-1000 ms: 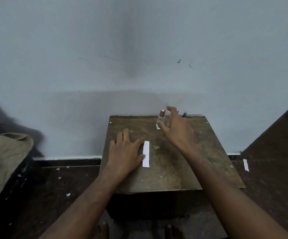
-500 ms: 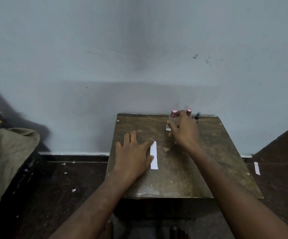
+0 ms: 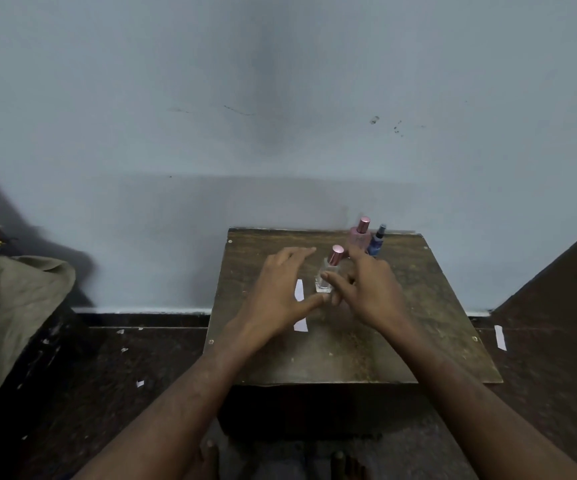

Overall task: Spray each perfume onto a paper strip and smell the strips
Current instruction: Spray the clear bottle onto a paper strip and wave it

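Right hand (image 3: 366,289): fingers spread and loosely bent, thumb lying against the lower front of the clear perfume bottle (image 3: 327,277). Can't tell whether the grip on it is closed; the index finger points up past the bottle toward 12 o'clock, no finger visibly wraps the glass.

Left hand (image 3: 280,292): grip wide, holding nothing. Fingers straight, reaching at 10 o'clock of the bottle; thumb stretches right, its tip just beside the right hand's thumb, near the bottle base.

Clear bottle stands upright, pink cap on, mid-surface toward the far half, between the two hands.

White paper strip (image 3: 299,291) lies flat on the surface (image 3: 401,341) at 9 o'clock of the bottle, just beside it. Left thumb crosses over its middle, so only both ends show.

At 1 o'clock of the clear bottle, by the far edge against the wall (image 3: 280,98): pink bottle (image 3: 359,237) with pink cap, and a blue bottle (image 3: 375,244) with dark spray top, touching or nearly so, both upright.

Another paper strip (image 3: 500,337) lies on the floor at 3 o'clock, off the surface. Small paper scraps (image 3: 140,383) on the floor at 8 o'clock. Olive cloth (image 3: 10,313) at far 9 o'clock.
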`<state>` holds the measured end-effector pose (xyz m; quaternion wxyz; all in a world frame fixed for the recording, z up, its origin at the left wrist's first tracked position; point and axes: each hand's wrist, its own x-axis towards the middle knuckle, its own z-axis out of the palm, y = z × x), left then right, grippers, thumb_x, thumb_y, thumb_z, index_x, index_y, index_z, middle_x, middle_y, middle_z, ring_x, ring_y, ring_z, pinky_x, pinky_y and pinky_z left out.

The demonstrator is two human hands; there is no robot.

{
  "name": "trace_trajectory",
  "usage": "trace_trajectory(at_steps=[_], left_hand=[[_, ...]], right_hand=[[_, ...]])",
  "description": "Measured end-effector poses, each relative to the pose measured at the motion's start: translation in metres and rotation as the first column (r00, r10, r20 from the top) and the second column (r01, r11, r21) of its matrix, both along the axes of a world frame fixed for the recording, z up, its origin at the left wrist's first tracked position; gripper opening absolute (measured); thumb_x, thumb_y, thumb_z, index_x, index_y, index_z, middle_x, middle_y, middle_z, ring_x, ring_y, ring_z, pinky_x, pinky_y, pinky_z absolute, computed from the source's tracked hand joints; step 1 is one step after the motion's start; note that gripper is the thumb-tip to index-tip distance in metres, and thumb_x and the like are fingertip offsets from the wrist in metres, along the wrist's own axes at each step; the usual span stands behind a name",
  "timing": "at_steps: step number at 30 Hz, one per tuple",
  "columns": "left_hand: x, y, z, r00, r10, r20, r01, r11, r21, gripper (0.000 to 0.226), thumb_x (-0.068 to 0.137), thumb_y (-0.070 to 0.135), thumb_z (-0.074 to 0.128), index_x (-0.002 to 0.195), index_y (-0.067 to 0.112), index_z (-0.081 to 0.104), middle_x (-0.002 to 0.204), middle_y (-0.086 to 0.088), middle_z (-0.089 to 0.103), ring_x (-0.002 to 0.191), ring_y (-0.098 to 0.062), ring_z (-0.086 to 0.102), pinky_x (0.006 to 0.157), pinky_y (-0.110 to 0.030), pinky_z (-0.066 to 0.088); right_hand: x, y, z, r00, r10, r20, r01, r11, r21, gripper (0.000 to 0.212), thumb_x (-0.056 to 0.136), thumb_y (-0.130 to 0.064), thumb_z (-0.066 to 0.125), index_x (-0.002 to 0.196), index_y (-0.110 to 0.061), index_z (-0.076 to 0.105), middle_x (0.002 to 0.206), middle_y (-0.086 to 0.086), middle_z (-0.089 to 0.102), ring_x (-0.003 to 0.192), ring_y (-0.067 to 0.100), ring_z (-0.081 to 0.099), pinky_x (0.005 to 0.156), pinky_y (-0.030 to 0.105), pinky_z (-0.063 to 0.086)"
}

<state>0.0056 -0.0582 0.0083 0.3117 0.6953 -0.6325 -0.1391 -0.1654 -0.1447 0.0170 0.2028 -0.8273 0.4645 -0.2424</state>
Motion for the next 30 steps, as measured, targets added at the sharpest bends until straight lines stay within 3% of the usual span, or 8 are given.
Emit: trace_trajectory(at_steps=[5, 11, 15, 18, 20, 21, 26, 30], left_hand=[[-0.012, 0.001, 0.006, 0.974, -0.143, -0.176, 0.117, 0.982, -0.149, 0.069, 0.08, 0.039, 0.089, 0.143, 0.027, 0.062, 0.132, 0.011, 0.073, 0.12, -0.001, 0.067, 0.104, -0.029, 0.055], [-0.017, 0.008, 0.012, 0.958, -0.081, -0.274, 0.018, 0.974, -0.226, 0.045, 0.084, 0.03, 0.088, 0.126, 0.021, 0.073, 0.107, 0.009, 0.079, 0.099, -0.001, 0.074, 0.091, -0.025, 0.062], [-0.017, 0.011, 0.019, 0.926, -0.057, -0.373, -0.017, 0.982, -0.19, 0.053, 0.084, 0.022, 0.089, 0.133, 0.02, 0.068, 0.102, 0.01, 0.08, 0.098, 0.002, 0.074, 0.091, -0.018, 0.059], [-0.016, 0.012, 0.018, 0.923, -0.04, -0.383, -0.028, 0.985, -0.17, 0.065, 0.081, 0.017, 0.091, 0.14, 0.018, 0.063, 0.102, 0.008, 0.079, 0.099, 0.004, 0.073, 0.088, -0.009, 0.055], [-0.018, 0.012, 0.017, 0.924, -0.043, -0.38, -0.023, 0.985, -0.168, 0.067, 0.082, 0.016, 0.09, 0.142, 0.018, 0.061, 0.103, 0.008, 0.08, 0.101, 0.005, 0.072, 0.085, -0.006, 0.052], [-0.018, 0.013, 0.016, 0.925, -0.045, -0.377, -0.021, 0.986, -0.168, 0.067, 0.082, 0.016, 0.09, 0.143, 0.018, 0.061, 0.103, 0.008, 0.08, 0.101, 0.005, 0.072, 0.085, -0.006, 0.053], [-0.021, 0.015, 0.015, 0.931, -0.061, -0.361, 0.0, 0.986, -0.166, 0.069, 0.083, 0.015, 0.089, 0.145, 0.019, 0.059, 0.103, 0.009, 0.08, 0.099, 0.001, 0.074, 0.09, -0.016, 0.058], [-0.022, 0.016, 0.016, 0.936, -0.072, -0.345, 0.015, 0.986, -0.165, 0.07, 0.083, 0.015, 0.09, 0.145, 0.019, 0.059, 0.096, 0.018, 0.074, 0.1, 0.005, 0.072, 0.087, -0.009, 0.056]], right_hand=[[-0.017, 0.02, 0.015, 0.993, 0.082, 0.083, -0.08, 0.996, -0.027, 0.036, 0.094, -0.043, 0.076, 0.122, -0.027, 0.063, 0.059, -0.01, 0.069, 0.053, -0.001, 0.066, 0.058, 0.03, 0.055], [-0.025, 0.031, 0.028, 0.962, 0.213, 0.172, -0.225, 0.973, 0.057, 0.041, 0.095, -0.038, 0.075, 0.13, -0.021, 0.061, 0.061, -0.007, 0.072, 0.051, 0.003, 0.066, 0.058, 0.029, 0.053], [-0.024, 0.026, 0.03, 0.948, 0.1, 0.303, -0.125, 0.99, 0.065, 0.054, 0.086, -0.054, 0.081, 0.131, -0.031, 0.064, 0.067, -0.007, 0.072, 0.059, 0.004, 0.068, 0.063, 0.028, 0.055], [-0.026, 0.021, 0.028, 0.945, 0.009, 0.327, -0.023, 0.999, 0.04, 0.052, 0.083, -0.06, 0.08, 0.129, -0.042, 0.066, 0.098, -0.016, 0.074, 0.086, 0.001, 0.071, 0.075, 0.023, 0.057], [-0.024, 0.021, 0.025, 0.924, 0.039, 0.38, -0.087, 0.99, 0.11, 0.041, 0.085, -0.051, 0.082, 0.124, -0.043, 0.071, 0.123, -0.011, 0.063, 0.098, 0.003, 0.071, 0.078, 0.019, 0.059], [-0.023, 0.022, 0.023, 0.914, 0.058, 0.401, -0.129, 0.98, 0.154, 0.036, 0.086, -0.045, 0.083, 0.121, -0.042, 0.072, 0.126, -0.008, 0.06, 0.101, 0.004, 0.071, 0.08, 0.022, 0.061], [-0.024, 0.022, 0.02, 0.922, 0.091, 0.377, -0.163, 0.973, 0.163, 0.026, 0.091, -0.042, 0.079, 0.116, -0.035, 0.075, 0.118, -0.018, 0.071, 0.109, 0.001, 0.067, 0.085, 0.038, 0.06], [-0.023, 0.024, 0.024, 0.852, 0.047, 0.522, -0.199, 0.95, 0.239, 0.026, 0.093, -0.032, 0.078, 0.118, -0.025, 0.077, 0.107, -0.012, 0.079, 0.104, 0.0, 0.071, 0.085, 0.028, 0.057]])
